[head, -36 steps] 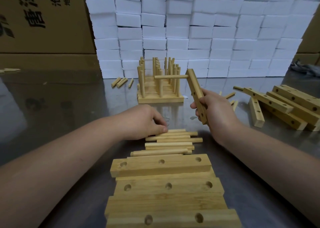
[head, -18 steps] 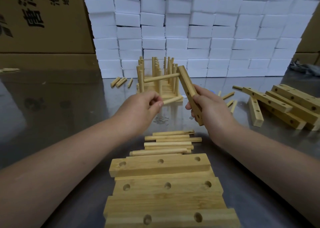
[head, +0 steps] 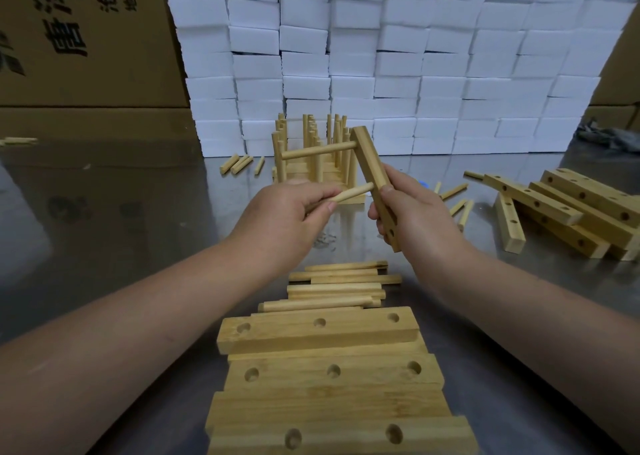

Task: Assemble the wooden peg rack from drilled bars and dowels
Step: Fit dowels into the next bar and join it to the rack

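My right hand (head: pixel 412 212) grips a drilled wooden bar (head: pixel 372 170), held upright and tilted above the table. One dowel (head: pixel 318 151) sticks out of the bar's top hole toward the left. My left hand (head: pixel 291 212) pinches a second dowel (head: pixel 353 193), whose tip touches the bar's middle. Several loose dowels (head: pixel 337 286) lie on the table below my hands. A stack of drilled bars (head: pixel 322 368) lies nearest to me.
Finished peg racks (head: pixel 311 156) stand stacked behind my hands. More drilled bars (head: pixel 571 208) lie piled at the right, with a few dowels (head: pixel 457 200) beside them and others (head: pixel 240 164) at the back left. White foam blocks (head: pixel 398 56) and cardboard boxes (head: pixel 79 39) wall the back.
My left hand picked one dowel from the loose pile, lifted it and brought its tip to the bar's middle. The right hand shifted the bar slightly left.
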`<state>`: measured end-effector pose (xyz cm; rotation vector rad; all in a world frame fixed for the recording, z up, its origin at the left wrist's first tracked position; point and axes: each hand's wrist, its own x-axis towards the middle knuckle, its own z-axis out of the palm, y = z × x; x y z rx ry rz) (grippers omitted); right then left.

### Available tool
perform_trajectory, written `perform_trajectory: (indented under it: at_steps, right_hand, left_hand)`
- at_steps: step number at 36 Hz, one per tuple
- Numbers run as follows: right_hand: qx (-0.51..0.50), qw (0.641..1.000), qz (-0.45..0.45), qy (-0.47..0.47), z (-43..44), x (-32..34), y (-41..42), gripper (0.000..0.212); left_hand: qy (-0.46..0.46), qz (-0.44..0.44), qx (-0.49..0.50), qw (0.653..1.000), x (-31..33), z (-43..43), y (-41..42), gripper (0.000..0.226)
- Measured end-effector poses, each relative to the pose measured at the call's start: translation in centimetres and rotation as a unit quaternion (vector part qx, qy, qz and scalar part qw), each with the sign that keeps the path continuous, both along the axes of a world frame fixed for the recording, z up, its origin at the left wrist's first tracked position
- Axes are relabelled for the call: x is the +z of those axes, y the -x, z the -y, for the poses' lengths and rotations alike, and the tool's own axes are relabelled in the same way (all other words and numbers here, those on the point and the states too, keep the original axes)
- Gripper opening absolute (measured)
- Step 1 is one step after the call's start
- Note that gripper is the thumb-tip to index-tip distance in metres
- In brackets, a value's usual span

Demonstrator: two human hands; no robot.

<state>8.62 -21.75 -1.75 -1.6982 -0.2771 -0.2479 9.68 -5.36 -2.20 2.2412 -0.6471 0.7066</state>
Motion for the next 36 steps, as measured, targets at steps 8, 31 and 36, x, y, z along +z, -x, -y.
perform_trajectory:
  at_steps: [8,31,36]
  right_hand:
    - [0.005,1.000,0.011,0.023,-0.1,0.2,0.3,0.037]
    - [-0.014,0.994,0.059,0.092,0.0,-0.7,0.2,0.041]
    - [-0.017,0.993,0.066,0.095,0.1,-0.3,-0.1,0.041]
  left_hand:
    - [0.005,-0.002,0.005,1.000,0.2,-0.2,0.1,0.023]
    - [0.156,-0.221,-0.022,0.962,1.5,0.4,0.5,0.030]
    - [0.174,-0.232,-0.024,0.957,1.6,0.6,0.4,0.029]
